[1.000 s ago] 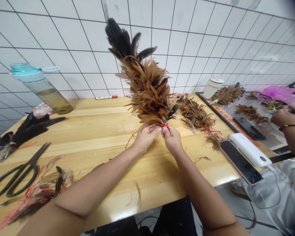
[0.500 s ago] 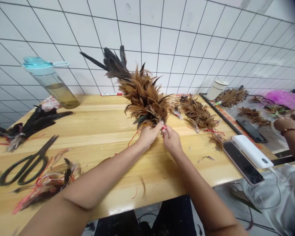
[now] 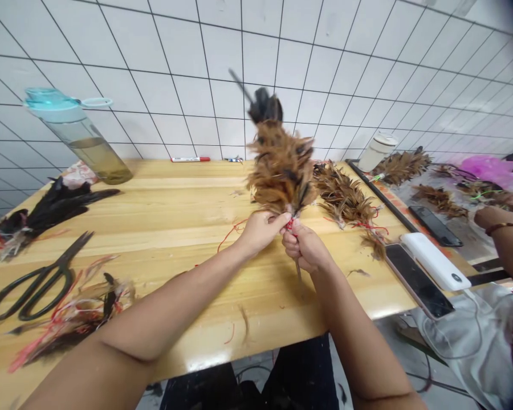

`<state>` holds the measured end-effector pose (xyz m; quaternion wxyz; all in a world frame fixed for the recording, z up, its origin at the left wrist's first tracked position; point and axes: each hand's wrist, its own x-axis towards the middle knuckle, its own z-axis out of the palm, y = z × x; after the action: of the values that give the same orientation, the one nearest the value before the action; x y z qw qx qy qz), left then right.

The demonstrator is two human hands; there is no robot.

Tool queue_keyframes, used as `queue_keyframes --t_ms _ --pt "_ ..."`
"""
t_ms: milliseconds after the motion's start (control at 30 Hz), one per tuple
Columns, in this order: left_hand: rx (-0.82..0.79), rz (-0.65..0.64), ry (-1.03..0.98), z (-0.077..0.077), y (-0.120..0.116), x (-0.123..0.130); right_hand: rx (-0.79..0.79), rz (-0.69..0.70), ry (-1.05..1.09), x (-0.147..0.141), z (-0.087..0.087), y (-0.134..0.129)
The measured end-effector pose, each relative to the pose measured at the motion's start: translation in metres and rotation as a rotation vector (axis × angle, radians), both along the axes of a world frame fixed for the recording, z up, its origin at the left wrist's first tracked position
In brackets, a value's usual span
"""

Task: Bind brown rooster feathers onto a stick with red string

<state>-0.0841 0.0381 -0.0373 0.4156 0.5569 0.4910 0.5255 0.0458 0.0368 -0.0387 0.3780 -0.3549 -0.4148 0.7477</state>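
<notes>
My hands meet over the wooden table [image 3: 162, 188], holding up a blurred bundle of brown and black feathers [image 3: 280, 165] tied on a thin stick [image 3: 298, 274]. My right hand [image 3: 303, 247] grips the bundle's base, with the stick poking out below the fist. My left hand [image 3: 263, 230] pinches the feathers and a red thread [image 3: 289, 226] just above it. Loose red thread [image 3: 228, 236] trails on the wood beside my left hand. A tied brown feather bunch [image 3: 344, 196] lies to the right of my right hand.
Black scissors [image 3: 36, 279], black feathers [image 3: 51, 208] and tangled feather scraps [image 3: 77, 313] lie at left. A water bottle [image 3: 83, 136] stands behind them. A phone [image 3: 414, 279] and white power bank [image 3: 436, 262] sit at right. A co-worker's hand [image 3: 500, 219] works further right.
The feather bundle has swung from leaning left to nearly upright. My hands have turned it and dropped slightly, and the stick now shows below my right hand.
</notes>
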Motion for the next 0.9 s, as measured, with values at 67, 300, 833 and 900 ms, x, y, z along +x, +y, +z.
queue_keyframes --t_ms 67,300,833,900 --pt "0.060 -0.052 -0.049 0.000 0.001 -0.001 -0.035 -0.014 0.056 0.003 0.005 0.000" --pt "0.138 -0.011 0.141 -0.001 -0.006 -0.002 -0.103 -0.153 0.069 0.004 0.008 0.003" --pt "0.306 0.009 0.664 -0.003 0.024 -0.020 0.079 -0.337 0.166 0.087 0.027 0.017" --pt "0.329 0.049 0.770 0.001 0.044 -0.020 0.118 -0.348 0.197 0.100 0.029 0.016"
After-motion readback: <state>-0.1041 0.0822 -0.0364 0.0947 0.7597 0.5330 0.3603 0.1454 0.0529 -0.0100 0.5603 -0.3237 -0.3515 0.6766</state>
